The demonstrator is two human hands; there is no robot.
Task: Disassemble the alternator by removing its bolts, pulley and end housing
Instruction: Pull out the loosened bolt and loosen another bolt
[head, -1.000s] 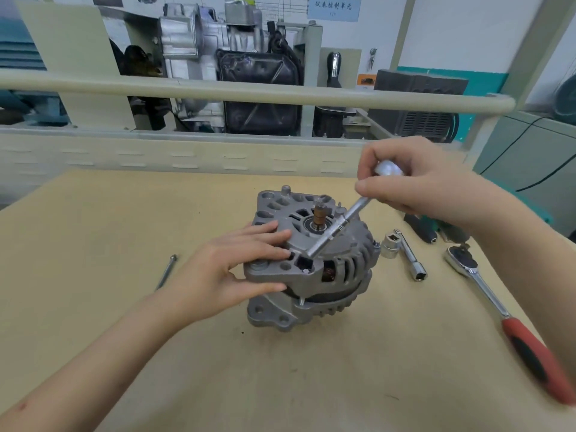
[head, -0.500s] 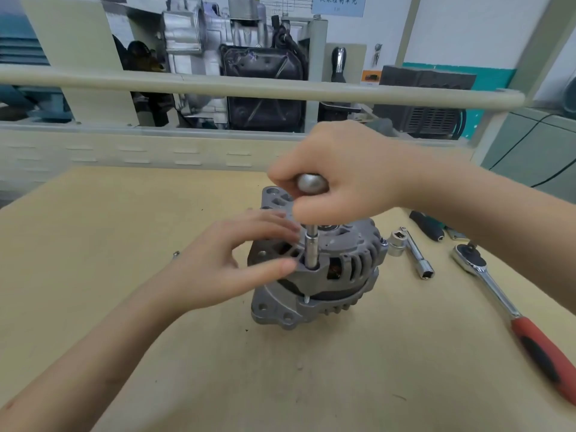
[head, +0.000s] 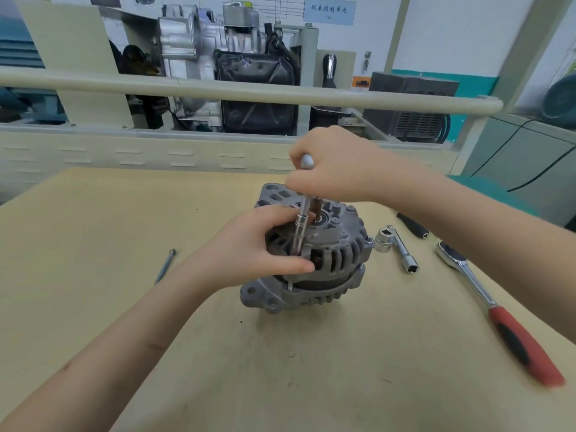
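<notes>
Since earlier, right hand still grips upright driver; left hand holds alternator.

This is an automotive training workshop. Behind the wooden workbench stands a cutaway gearbox display with a gear lever; a labelled wall diagram hangs above it, and a ratchet wrench lies on the bench.

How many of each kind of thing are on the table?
Alternator: 1
Nut driver: 1, in the right hand
Ratchet: 1
Sockets: 2
Loose bolt: 1
Black handle: 1
Total: 7
</notes>
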